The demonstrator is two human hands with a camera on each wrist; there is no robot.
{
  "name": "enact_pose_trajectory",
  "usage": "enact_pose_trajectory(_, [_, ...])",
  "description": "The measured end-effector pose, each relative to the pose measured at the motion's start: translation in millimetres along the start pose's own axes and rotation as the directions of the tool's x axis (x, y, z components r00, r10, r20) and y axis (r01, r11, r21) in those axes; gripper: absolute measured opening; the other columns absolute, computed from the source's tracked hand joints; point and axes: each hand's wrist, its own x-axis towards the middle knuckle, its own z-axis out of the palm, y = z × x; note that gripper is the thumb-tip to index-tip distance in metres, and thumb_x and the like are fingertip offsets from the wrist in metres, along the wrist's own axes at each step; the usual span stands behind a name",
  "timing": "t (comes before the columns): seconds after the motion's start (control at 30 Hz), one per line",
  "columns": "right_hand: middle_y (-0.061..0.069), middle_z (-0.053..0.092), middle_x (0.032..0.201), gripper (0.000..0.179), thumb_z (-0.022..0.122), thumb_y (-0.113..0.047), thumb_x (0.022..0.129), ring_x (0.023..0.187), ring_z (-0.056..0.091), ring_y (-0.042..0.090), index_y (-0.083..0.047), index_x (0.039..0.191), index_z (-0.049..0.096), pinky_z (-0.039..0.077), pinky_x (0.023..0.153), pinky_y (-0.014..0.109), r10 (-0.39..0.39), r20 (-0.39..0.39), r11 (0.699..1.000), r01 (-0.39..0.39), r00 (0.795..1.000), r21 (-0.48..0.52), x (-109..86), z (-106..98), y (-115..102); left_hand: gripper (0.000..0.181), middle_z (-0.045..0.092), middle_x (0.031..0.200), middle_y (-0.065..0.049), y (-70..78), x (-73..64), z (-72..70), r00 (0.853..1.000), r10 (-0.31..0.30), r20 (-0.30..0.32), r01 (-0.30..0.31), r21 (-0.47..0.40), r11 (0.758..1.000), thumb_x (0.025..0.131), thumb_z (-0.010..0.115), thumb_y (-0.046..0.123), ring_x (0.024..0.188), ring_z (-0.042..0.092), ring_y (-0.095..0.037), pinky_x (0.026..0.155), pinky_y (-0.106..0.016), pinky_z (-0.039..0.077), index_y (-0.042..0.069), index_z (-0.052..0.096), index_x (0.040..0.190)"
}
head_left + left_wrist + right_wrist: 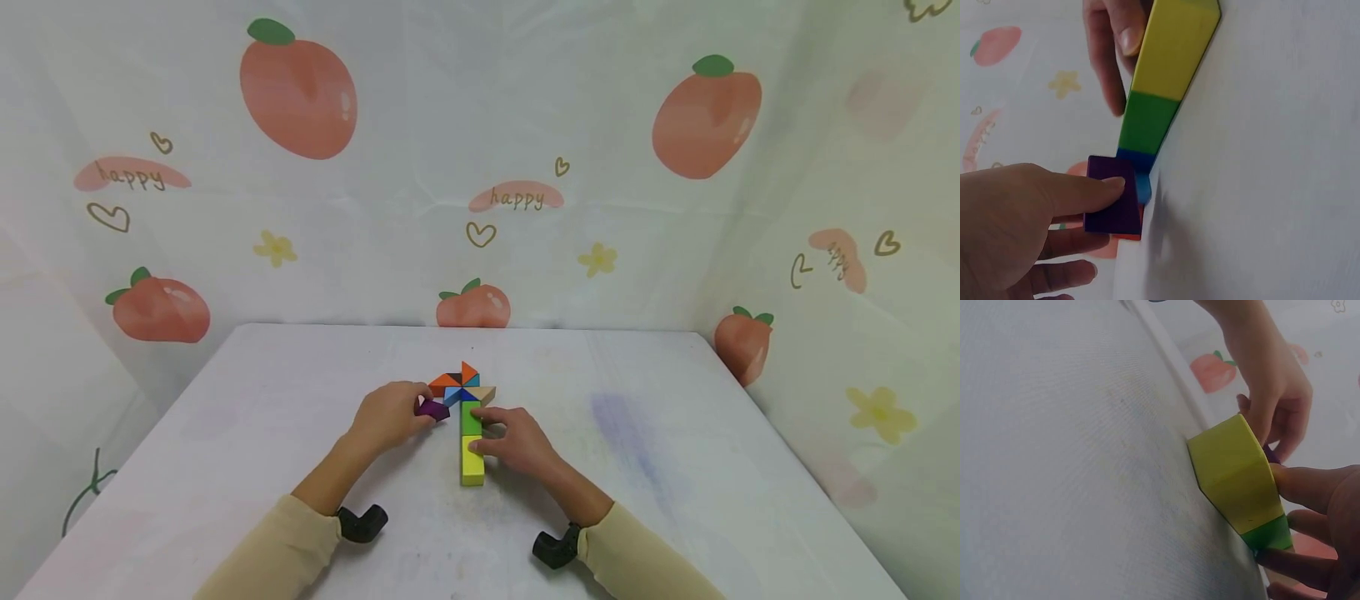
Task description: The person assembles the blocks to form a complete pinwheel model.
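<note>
A small purple block (432,409) is pinched between the thumb and fingers of my left hand (386,417), just left of the block arrangement. In the left wrist view the thumb lies across the face of the purple block (1110,203). My right hand (521,442) touches the column of blocks from its right side, index fingertip on the green block (471,425) and thumb on the yellow block (472,468). Green and yellow stand end to end below a pinwheel of triangular blocks (468,395) in orange, blue, tan and a dark colour.
Both hands work on a white table (300,358). Behind it hangs a white cloth (405,250) printed with fruit, hearts and flowers. A black wrist mount (363,524) sits under the left wrist, and another mount (555,548) under the right.
</note>
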Motion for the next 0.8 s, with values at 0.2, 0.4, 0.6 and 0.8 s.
enact_pose_trajectory(0.2, [-0.001, 0.066, 0.118, 0.053, 0.079, -0.033, 0.082, 0.116, 0.05, 0.026, -0.022, 0.131, 0.064, 0.046, 0.093, 0.048, -0.001, -0.006, 1.0, 0.001, 1.0, -0.001, 0.7, 0.5, 0.8, 0.037, 0.061, 0.08, 0.001, 11.3, 4.0, 9.5, 0.997, -0.071, 0.005, 0.071, -0.029, 0.997, 0.08, 0.081, 0.031, 0.075, 0.054, -0.017, 0.067, -0.031, 0.052, 0.015, 0.07, 0.11])
enact_pose_trajectory(0.4, [-0.001, 0.066, 0.116, 0.052, 0.079, -0.032, 0.082, 0.115, 0.05, 0.026, -0.021, 0.131, 0.064, 0.044, 0.095, 0.049, -0.02, -0.003, 1.0, 0.02, 1.0, 0.006, 0.2, -0.2, 0.7, 0.037, 0.061, 0.077, 0.002, 17.2, 2.1, 12.2, 0.996, -0.09, -0.004, 0.089, -0.013, 0.996, 0.079, 0.081, 0.032, 0.072, 0.054, -0.017, 0.064, -0.031, 0.05, 0.015, 0.07, 0.11])
enact_pose_trajectory(0.6, [0.0, 0.067, 0.115, 0.052, 0.079, -0.031, 0.083, 0.116, 0.05, 0.027, -0.018, 0.131, 0.064, 0.041, 0.098, 0.051, -0.043, -0.001, 0.999, 0.043, 0.999, 0.019, -0.6, -1.4, 0.0, 0.037, 0.056, 0.071, 0.003, 16.5, -2.0, 12.6, 0.996, -0.082, -0.016, 0.081, -0.058, 0.995, 0.082, 0.079, 0.029, 0.065, 0.051, -0.016, 0.057, -0.029, 0.045, 0.018, 0.066, 0.114])
enact_pose_trajectory(0.8, [0.0, 0.067, 0.117, 0.052, 0.078, -0.033, 0.083, 0.117, 0.049, 0.027, -0.019, 0.131, 0.064, 0.041, 0.099, 0.052, -0.03, 0.0, 0.999, 0.03, 1.0, 0.018, -0.3, -0.9, 0.2, 0.03, 0.054, 0.068, 0.005, 12.8, -7.0, 13.8, 0.996, -0.083, -0.014, 0.08, -0.138, 0.987, 0.082, 0.079, 0.025, 0.062, 0.05, -0.014, 0.055, -0.028, 0.043, 0.018, 0.065, 0.108])
